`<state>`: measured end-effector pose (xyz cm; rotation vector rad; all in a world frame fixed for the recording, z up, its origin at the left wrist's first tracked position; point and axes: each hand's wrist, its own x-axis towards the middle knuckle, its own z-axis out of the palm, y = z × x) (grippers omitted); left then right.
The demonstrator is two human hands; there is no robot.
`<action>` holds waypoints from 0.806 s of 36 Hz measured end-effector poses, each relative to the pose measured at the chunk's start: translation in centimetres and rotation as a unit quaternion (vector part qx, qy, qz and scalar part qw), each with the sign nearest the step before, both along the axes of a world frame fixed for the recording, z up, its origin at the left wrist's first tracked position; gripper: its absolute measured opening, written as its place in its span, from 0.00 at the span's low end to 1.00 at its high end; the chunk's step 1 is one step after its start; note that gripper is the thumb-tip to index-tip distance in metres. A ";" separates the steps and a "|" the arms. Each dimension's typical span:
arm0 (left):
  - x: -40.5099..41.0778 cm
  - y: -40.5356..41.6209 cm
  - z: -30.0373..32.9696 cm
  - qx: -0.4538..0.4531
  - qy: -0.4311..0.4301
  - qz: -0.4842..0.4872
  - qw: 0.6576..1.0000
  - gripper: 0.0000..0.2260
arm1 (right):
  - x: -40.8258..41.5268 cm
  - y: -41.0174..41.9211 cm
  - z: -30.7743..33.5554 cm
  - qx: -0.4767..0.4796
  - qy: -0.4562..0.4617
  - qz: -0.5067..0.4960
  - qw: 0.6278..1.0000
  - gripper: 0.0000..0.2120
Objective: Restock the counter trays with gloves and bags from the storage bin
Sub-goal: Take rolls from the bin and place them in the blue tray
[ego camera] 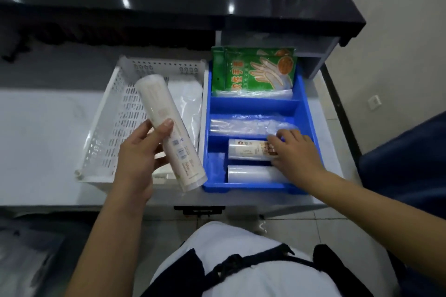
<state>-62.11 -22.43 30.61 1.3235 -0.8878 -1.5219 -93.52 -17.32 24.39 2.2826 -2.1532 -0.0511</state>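
— Two rolls already lie in your blue tray's [304,94] nearest compartment. What's your left hand [137,152] doing?
— Grasping a long bag roll [169,130], tilted above the white basket [113,128].
— And your right hand [295,154]?
— Fingers spread, resting on the labelled roll [248,149]. Green glove packs [253,69] stand in the far compartment.

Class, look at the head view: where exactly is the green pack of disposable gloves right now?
The green glove pack stands in the far compartment of the blue divided tray, right of the white perforated basket and just below the dark counter's edge.
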 end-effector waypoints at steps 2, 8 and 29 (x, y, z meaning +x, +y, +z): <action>-0.6 0.5 0.1 -0.001 -0.015 0.003 1.000 0.12 | -0.8 0.0 -0.3 -0.008 -0.014 -0.023 1.000 0.25; -2.3 1.4 1.0 -0.030 -0.057 -0.018 0.998 0.18 | -1.3 0.6 -0.4 -0.010 -0.088 -0.013 0.996 0.18; -20.5 1.1 -1.5 -0.318 -0.621 -0.472 0.539 0.22 | -8.8 9.0 3.0 -0.098 -0.486 -0.239 0.835 0.20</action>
